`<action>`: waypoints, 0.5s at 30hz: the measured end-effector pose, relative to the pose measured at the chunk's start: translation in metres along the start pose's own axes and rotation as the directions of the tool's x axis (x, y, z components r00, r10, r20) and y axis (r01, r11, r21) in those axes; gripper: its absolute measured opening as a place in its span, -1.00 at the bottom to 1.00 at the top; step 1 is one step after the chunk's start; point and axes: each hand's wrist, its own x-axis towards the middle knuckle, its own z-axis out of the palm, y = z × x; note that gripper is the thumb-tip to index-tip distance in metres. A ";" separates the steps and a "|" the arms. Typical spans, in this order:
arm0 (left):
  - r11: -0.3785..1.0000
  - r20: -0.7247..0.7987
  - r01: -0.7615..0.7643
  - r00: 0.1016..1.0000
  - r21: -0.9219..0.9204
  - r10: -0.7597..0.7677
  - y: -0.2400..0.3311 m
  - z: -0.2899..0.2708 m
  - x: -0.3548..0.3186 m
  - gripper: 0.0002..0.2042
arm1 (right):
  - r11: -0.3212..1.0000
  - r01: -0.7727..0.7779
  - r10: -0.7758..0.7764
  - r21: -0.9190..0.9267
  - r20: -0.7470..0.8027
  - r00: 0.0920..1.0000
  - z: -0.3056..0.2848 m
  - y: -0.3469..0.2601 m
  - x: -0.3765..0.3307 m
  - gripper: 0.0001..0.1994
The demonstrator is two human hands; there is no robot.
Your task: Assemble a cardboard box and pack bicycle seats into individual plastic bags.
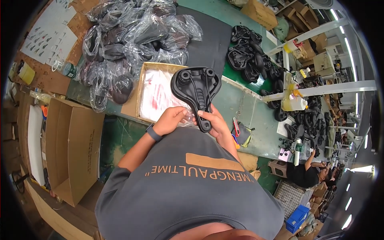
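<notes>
A black bicycle saddle [188, 89] is held upside down in front of my chest, its rails and underside facing up and its narrow nose toward me. My right hand [216, 123] is closed around the nose, with the thumb on top. Beside the nose, my left hand [171, 121] has its fingers pinched together on a bit of clear plastic bag [187, 117]; most of that bag is hidden. Just beyond my left hand stands an open cardboard box [140, 94] with a stack of clear bags with red print [157, 92] in it.
Plastic-wrapped saddles [136, 40] are heaped at the far left of the green bench [256, 120]. Unwrapped black saddles [246, 54] lie at the far right. A red-handled tool [236, 127] lies right of my hand. A large open carton [74, 148] stands left; a co-worker [306, 172] sits right.
</notes>
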 end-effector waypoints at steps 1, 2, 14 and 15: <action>1.000 -0.009 -0.006 1.000 -0.006 0.006 0.002 -0.001 -0.004 -0.72 | 0.999 -0.005 0.006 0.043 -0.039 0.999 0.000 0.005 -0.003 -0.54; 0.995 -0.027 -0.056 0.998 0.080 0.059 0.003 -0.001 -0.008 -0.71 | 0.996 -0.010 0.017 0.084 -0.078 0.997 0.000 0.008 -0.006 -0.56; 0.952 -0.244 -0.234 0.952 -0.198 0.183 0.023 0.002 -0.029 -0.65 | 0.972 0.229 -0.231 0.046 0.036 0.972 0.028 -0.004 -0.025 -0.54; 0.952 -0.235 -0.234 0.954 -0.196 0.186 0.029 -0.003 -0.030 -0.65 | 0.970 0.238 -0.240 0.048 0.032 0.970 0.023 -0.005 -0.026 -0.54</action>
